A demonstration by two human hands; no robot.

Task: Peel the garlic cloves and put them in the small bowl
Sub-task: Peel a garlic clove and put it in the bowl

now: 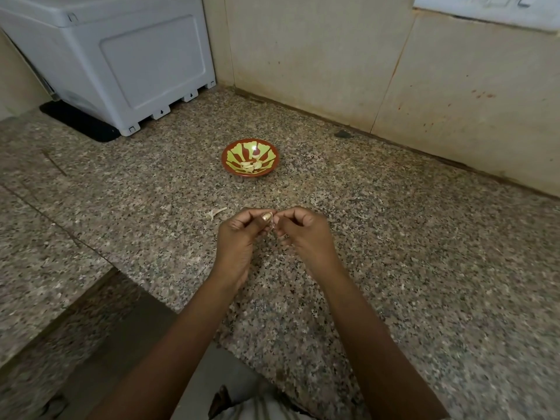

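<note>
Garlic sat pinched between both hands above the speckled granite worktop. The left hand had its grip clenched on the clove, thumb pressed at its top; the right hand had its grip closed on the same clove from the other side. Farther back, well apart from the hands, stood the small bowl, red with green patterns, holding several peeled cloves. A scrap of garlic skin lay just left of the hands. A white appliance stood in the far left corner.
</note>
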